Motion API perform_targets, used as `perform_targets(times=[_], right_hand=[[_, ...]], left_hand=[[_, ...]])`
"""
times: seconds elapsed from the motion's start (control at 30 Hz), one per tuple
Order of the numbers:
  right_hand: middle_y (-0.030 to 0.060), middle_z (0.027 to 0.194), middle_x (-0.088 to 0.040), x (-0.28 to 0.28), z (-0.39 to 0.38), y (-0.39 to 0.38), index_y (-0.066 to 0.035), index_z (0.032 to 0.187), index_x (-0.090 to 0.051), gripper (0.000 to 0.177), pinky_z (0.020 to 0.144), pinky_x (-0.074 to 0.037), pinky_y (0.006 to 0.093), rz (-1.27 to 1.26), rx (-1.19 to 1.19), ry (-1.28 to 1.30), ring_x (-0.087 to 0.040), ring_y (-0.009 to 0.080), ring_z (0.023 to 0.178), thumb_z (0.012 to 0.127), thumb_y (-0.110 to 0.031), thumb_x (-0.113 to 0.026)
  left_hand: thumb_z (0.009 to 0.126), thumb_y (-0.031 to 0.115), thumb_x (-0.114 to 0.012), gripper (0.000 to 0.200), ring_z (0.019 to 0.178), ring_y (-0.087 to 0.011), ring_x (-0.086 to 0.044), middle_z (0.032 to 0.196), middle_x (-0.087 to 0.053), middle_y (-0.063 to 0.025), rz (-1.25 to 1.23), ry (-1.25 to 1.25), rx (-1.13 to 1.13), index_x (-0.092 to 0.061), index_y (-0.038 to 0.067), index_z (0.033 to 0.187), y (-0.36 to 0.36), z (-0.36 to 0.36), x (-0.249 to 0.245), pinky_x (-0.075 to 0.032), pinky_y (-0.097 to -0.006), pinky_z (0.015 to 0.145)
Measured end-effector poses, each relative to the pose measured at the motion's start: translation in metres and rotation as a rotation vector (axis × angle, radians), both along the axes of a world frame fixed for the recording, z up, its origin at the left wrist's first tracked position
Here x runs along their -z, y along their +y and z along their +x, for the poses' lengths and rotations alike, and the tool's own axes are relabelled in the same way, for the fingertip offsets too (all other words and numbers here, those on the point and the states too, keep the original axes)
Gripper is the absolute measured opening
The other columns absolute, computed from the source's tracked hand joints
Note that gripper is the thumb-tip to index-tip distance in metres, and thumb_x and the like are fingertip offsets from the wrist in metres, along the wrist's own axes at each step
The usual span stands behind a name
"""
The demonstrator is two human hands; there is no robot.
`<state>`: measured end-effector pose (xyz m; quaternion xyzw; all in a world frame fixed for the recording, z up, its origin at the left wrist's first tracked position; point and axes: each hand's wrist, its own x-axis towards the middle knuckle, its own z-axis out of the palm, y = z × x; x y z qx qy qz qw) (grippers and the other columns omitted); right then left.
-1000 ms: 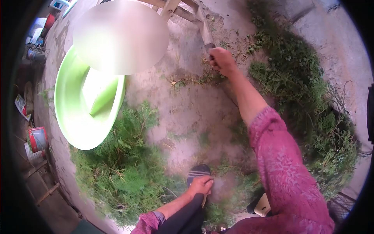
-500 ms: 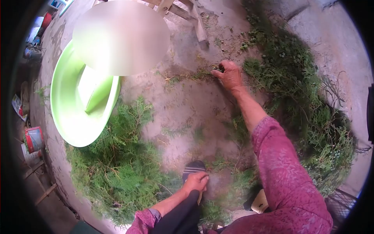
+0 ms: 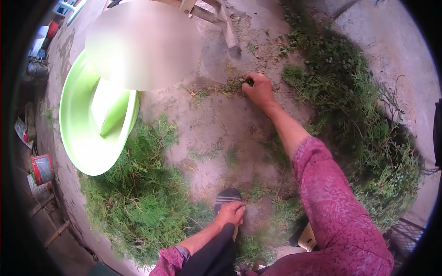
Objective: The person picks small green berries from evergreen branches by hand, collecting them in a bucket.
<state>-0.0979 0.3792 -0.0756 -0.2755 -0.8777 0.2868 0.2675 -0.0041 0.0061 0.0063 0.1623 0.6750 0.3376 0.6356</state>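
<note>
My right hand (image 3: pixel 258 91) is stretched far forward, low over the concrete floor, with thumb and fingers curled together. Its fingertips are at a thin line of green and yellowish leaf scraps (image 3: pixel 216 88); dark green shows in the gap of the pinch, too small to make out. Just right of it lies a long heap of dark green conifer branches (image 3: pixel 340 83). My left hand (image 3: pixel 230 214) is closed in a loose fist over my dark striped shoe (image 3: pixel 227 196), beside my trouser leg, its palm side hidden. Brighter conifer sprigs (image 3: pixel 138 198) are piled on the left.
A large lime-green plastic basin (image 3: pixel 76 124) stands tilted at the left, partly behind a blurred patch. Wooden furniture legs (image 3: pixel 228 32) are at the top. Along the left edge are a red and white bucket (image 3: pixel 42 169) and assorted containers. A wire mesh (image 3: pixel 407 237) shows lower right.
My right hand has moved slightly left along the line of scraps, its fingers closing tighter. The left hand stays in place. The view has shifted a little.
</note>
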Motion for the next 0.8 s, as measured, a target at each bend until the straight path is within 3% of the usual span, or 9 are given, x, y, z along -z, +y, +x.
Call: perform_targets(times=[0.1,0.17,0.3,0.37,0.43,0.57,0.63,0.7,0.8], right_hand=[[0.0049,0.062,-0.048,-0.006,0.013,0.002,-0.006,0.079,-0.050,0.015,0.048,-0.043,0.0332,-0.770,0.171,0.024,-0.051,0.0195,0.054,0.072,-0.015,-0.061],[-0.0002,0.062,-0.047,-0.020,0.033,0.004,-0.009,0.076,-0.049,0.012,0.036,-0.033,0.0249,-1.596,0.174,0.494,-0.044,0.0113,0.045,0.074,-0.014,-0.060],[-0.0022,0.061,-0.045,-0.022,0.027,0.002,-0.012,0.074,-0.047,0.011,0.032,-0.023,0.0200,-1.806,0.348,0.600,-0.040,0.0084,0.042,0.077,-0.015,-0.058],[0.0043,0.065,-0.053,-0.023,0.008,0.001,-0.008,0.073,-0.051,0.014,0.038,-0.036,0.0270,-1.422,0.273,0.249,-0.050,0.0171,0.048,0.072,-0.018,-0.061],[0.0123,0.077,-0.060,0.001,-0.012,0.001,-0.005,0.075,-0.057,0.020,0.056,-0.047,0.0344,-0.519,0.293,-0.097,-0.058,0.0271,0.065,0.065,-0.022,-0.063],[0.0155,0.087,-0.060,0.008,-0.027,-0.005,-0.006,0.078,-0.061,0.026,0.073,-0.046,0.0353,-0.184,0.221,-0.237,-0.058,0.0321,0.081,0.060,-0.025,-0.062],[0.0080,0.071,-0.062,0.008,-0.019,-0.005,0.000,0.077,-0.061,0.026,0.067,-0.047,0.0306,-0.043,0.078,-0.214,-0.058,0.0194,0.067,0.067,-0.023,-0.060],[0.0068,0.073,-0.061,-0.007,-0.009,-0.011,-0.002,0.083,-0.060,0.024,0.058,-0.047,0.0302,-0.414,0.150,-0.149,-0.055,0.0177,0.061,0.070,-0.022,-0.057],[0.0012,0.065,-0.051,-0.030,0.029,-0.016,-0.009,0.084,-0.056,0.018,0.040,-0.036,0.0251,-1.749,0.045,0.391,-0.046,0.0088,0.049,0.073,-0.024,-0.056]], left_hand=[[0.082,0.009,-0.053,0.013,0.046,-0.0140,-0.058,0.063,-0.059,-0.0096,0.002,0.004,-0.008,-0.058,0.001,0.091,-0.001,0.001,0.001,-0.046,-0.0269,0.045],[0.082,0.009,-0.053,0.013,0.046,-0.0140,-0.058,0.063,-0.059,-0.0096,0.004,0.004,-0.018,-0.058,0.000,0.090,-0.001,0.002,0.001,-0.046,-0.0269,0.044],[0.082,0.008,-0.053,0.011,0.046,-0.0141,-0.058,0.062,-0.059,-0.0097,0.063,0.051,-0.007,-0.058,0.000,0.088,-0.001,0.002,0.001,-0.046,-0.0273,0.044],[0.082,0.007,-0.053,0.011,0.046,-0.0140,-0.058,0.062,-0.059,-0.0098,0.081,0.082,0.020,-0.058,-0.001,0.087,-0.001,0.001,0.000,-0.046,-0.0273,0.044],[0.081,0.007,-0.053,0.011,0.046,-0.0137,-0.058,0.062,-0.058,-0.0102,0.058,0.066,-0.005,-0.058,-0.001,0.088,-0.002,0.003,0.000,-0.046,-0.0270,0.044],[0.081,0.008,-0.053,0.012,0.046,-0.0143,-0.058,0.062,-0.058,-0.0108,0.001,0.031,-0.023,-0.058,0.000,0.089,-0.003,0.003,0.001,-0.046,-0.0272,0.045],[0.083,0.008,-0.051,0.012,0.045,-0.0114,-0.058,0.062,-0.057,-0.0056,0.099,0.061,0.022,-0.058,-0.001,0.089,-0.004,0.000,0.002,-0.045,-0.0243,0.042],[0.083,0.008,-0.051,0.013,0.045,-0.0117,-0.058,0.062,-0.057,-0.0058,0.123,0.088,0.001,-0.058,-0.001,0.088,-0.004,-0.001,0.003,-0.045,-0.0247,0.042],[0.083,0.009,-0.051,0.013,0.045,-0.0123,-0.058,0.062,-0.058,-0.0066,0.178,0.127,0.020,-0.057,-0.002,0.088,-0.007,0.001,0.008,-0.045,-0.0255,0.042]])
